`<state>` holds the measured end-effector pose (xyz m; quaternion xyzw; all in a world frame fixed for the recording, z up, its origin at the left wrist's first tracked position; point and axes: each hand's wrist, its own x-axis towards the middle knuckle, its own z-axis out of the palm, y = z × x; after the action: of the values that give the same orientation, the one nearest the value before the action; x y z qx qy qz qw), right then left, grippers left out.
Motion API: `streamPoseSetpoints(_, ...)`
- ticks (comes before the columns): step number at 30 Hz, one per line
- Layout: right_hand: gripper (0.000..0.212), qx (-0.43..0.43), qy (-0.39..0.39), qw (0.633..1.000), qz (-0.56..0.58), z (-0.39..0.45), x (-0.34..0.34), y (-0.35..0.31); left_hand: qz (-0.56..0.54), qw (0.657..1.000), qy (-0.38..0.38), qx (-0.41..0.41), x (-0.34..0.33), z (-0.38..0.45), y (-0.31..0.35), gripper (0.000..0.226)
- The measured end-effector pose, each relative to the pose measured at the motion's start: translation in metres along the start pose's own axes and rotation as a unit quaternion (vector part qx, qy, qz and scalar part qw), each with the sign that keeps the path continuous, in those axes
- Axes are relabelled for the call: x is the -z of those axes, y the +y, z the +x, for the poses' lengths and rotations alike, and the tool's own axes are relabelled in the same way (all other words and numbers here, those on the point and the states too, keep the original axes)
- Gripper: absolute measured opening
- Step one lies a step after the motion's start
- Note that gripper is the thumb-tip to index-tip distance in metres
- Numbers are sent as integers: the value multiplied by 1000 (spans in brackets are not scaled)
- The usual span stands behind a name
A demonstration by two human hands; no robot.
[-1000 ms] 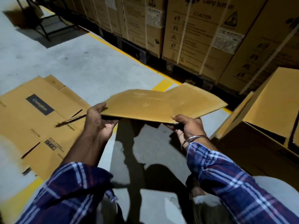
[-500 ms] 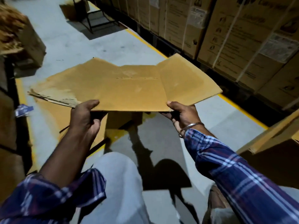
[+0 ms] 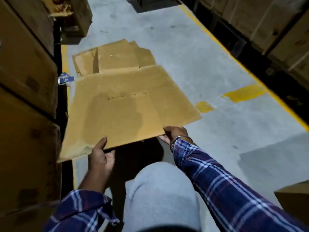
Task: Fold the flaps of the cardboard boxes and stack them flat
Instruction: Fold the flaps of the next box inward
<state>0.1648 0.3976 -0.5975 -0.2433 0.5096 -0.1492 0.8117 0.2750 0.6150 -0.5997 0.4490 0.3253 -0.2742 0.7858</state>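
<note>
Step in hand: I judge this is the stacking step. The flattened box (image 3: 127,104) is already folded flat, and I see it held over the floor, its far edge toward the pile of flat cardboard (image 3: 115,57) that lies on the grey floor (image 3: 192,52) at 12 o'clock.

Where the box is: it is in the air in front of the person, tilted a little, with the near edge in both hands. From here its far edge overlaps the pile; I cannot tell if it touches it.

Left hand (image 3: 100,156): it grips the near edge at about 7 o'clock of the sheet, the thumb on top and the other fingers hidden below.

Right hand (image 3: 173,133): it grips the near right corner at about 5 o'clock, fingers curled round the edge, a metal bangle on the wrist.

Arms: both reach forward, the right one more stretched; the sleeves are blue checked.

Next move: I think the sheet must go forward and down, square onto the pile, and only then the fingers release.

Surroundings: stacked cartons (image 3: 25,81) stand close at 9 o'clock, so the left corner needs care.
</note>
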Motion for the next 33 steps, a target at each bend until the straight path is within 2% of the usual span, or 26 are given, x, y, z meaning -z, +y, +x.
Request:
streamPoseSetpoints(3, 33, -58, 67, 995, -37, 25, 11, 28, 13, 999, 42, 15, 13, 13, -23, 11)
streamPoseSetpoints(6, 37, -73, 95, 992, -44, 40, 27, 50, 49, 996, 75, 7, 26, 21, -48, 14)
streamPoseSetpoints(9, 30, -28, 112, 993, -37, 44, 38, 59, 72, 993, 94, -16, 43, 34, -74, 34)
streamPoseSetpoints(11, 24, 10, 126, 992, -8, 43, 45, 55, 81, 992, 94, 10, 51, 34, -88, 33)
streamPoseSetpoints(14, 19, 50, 132, 990, -21, 38, 55, 35, 90, 990, 54, 92, 54, 29, -104, 24)
streamPoseSetpoints(17, 12, 79, 117, 989, -51, 28, 64, 15, 91, 987, 19, 132, 48, 20, -112, 16)
streamPoseSetpoints(21, 3, 82, 85, 991, -67, 15, 78, 4, 91, 987, 3, 133, 36, 3, -115, 11)
streamPoseSetpoints(27, 26, 2, 47, 996, -75, 21, 62, 10, 60, 988, -20, 140, 39, -2, -99, 17)
streamPoseSetpoints(31, 26, -3, 34, 998, -49, 31, 36, 11, 24, 994, -40, 98, 24, 8, -76, 10)
streamPoseSetpoints(33, 21, 10, 14, 999, -50, 37, 13, 5, 20, 997, -41, 63, 7, 24, -55, 14)
